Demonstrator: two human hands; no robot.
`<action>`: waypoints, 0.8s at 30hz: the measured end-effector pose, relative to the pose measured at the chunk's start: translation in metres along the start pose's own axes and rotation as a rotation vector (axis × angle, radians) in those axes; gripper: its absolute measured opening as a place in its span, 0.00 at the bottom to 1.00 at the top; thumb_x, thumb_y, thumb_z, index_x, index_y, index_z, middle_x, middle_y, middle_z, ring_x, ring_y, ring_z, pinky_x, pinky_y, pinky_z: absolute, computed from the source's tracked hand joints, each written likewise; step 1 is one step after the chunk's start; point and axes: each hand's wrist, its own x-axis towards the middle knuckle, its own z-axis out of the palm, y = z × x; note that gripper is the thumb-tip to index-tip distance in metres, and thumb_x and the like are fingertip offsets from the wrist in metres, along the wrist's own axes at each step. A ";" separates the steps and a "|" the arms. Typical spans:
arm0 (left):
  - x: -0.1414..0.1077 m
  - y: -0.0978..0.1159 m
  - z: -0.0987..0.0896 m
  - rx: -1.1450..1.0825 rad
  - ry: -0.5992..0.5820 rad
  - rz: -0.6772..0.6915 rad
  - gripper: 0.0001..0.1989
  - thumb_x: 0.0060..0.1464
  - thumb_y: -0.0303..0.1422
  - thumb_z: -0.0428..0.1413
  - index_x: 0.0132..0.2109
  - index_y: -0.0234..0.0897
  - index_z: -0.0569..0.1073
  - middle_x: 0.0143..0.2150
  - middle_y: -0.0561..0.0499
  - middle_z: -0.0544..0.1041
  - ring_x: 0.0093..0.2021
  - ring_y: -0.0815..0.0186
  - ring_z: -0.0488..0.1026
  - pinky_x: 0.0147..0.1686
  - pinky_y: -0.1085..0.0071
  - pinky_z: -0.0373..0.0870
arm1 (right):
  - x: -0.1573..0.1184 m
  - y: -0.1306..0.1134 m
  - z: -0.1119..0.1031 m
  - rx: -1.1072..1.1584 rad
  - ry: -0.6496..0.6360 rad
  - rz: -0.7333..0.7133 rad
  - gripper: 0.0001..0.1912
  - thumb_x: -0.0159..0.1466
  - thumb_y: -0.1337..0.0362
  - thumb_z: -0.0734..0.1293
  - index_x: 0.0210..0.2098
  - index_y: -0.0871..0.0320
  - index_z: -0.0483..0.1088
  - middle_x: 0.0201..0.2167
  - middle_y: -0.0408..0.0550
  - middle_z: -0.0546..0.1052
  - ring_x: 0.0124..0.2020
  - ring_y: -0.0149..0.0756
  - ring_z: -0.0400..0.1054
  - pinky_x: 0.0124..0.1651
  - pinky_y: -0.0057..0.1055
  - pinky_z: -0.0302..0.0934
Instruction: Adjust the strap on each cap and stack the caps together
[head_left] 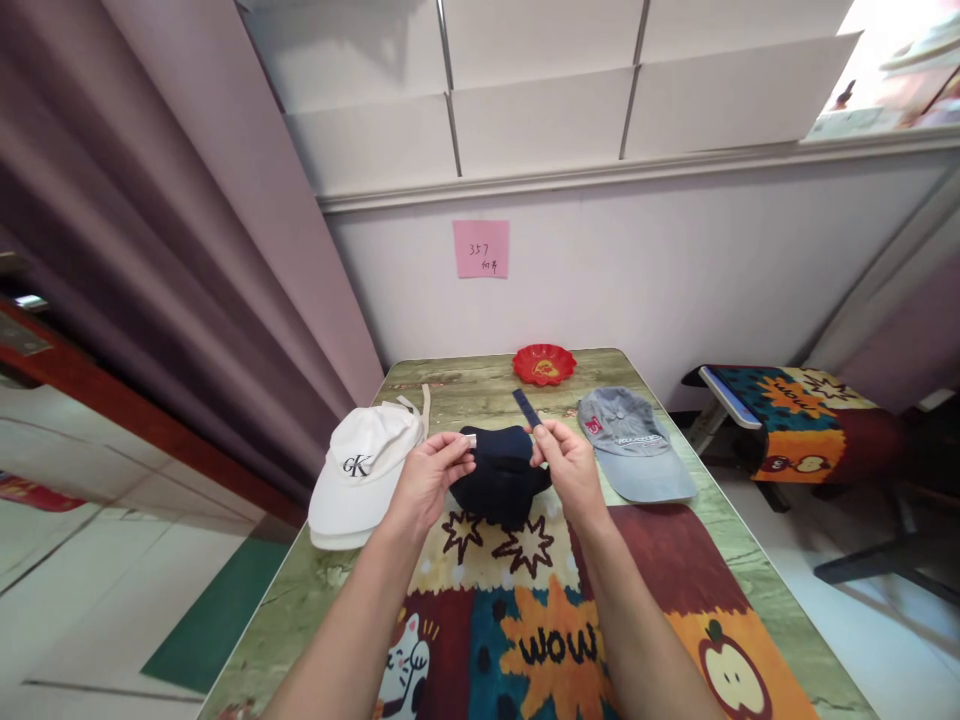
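Between my hands is a dark navy cap (499, 485), with the edge of its opening towards the far side. My left hand (435, 475) pinches the cap's left side at a small silver buckle (471, 440). The cap's strap (526, 407) is gripped by my right hand (566, 465), and its loose end points up and to the left. A white cap (367, 465) with black letters lies to the left of my left hand. On the other side, a grey cap (634, 450) with a red patch rests near my right hand.
A red scalloped dish (544, 366) stands at the back of the green wood-patterned table (300, 610). A colourful printed mat (551, 640) covers the table's front middle. The wall behind bears a pink note (481, 249). A stool with a similar cloth (810, 420) is on the right.
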 end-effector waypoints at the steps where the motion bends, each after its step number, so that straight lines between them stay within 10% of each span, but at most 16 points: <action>1: 0.001 0.001 -0.001 -0.034 -0.007 -0.029 0.11 0.41 0.29 0.70 0.31 0.32 0.76 0.29 0.52 0.76 0.29 0.71 0.74 0.33 0.74 0.76 | 0.000 -0.006 -0.004 -0.016 0.018 -0.010 0.16 0.63 0.51 0.67 0.37 0.58 0.74 0.21 0.41 0.71 0.24 0.31 0.64 0.33 0.29 0.61; 8: 0.006 -0.005 0.001 -0.116 -0.028 -0.146 0.05 0.50 0.24 0.65 0.32 0.31 0.75 0.30 0.49 0.78 0.30 0.68 0.77 0.36 0.71 0.79 | -0.007 -0.020 -0.005 -0.130 0.068 -0.058 0.13 0.63 0.56 0.65 0.43 0.56 0.74 0.34 0.48 0.80 0.28 0.34 0.70 0.33 0.30 0.63; 24: 0.004 -0.013 0.009 -0.014 -0.096 -0.104 0.09 0.45 0.26 0.68 0.32 0.30 0.76 0.31 0.49 0.78 0.29 0.68 0.77 0.34 0.70 0.79 | -0.006 0.001 0.010 -0.613 0.067 0.013 0.14 0.62 0.53 0.66 0.27 0.53 0.78 0.23 0.43 0.78 0.27 0.36 0.69 0.34 0.29 0.58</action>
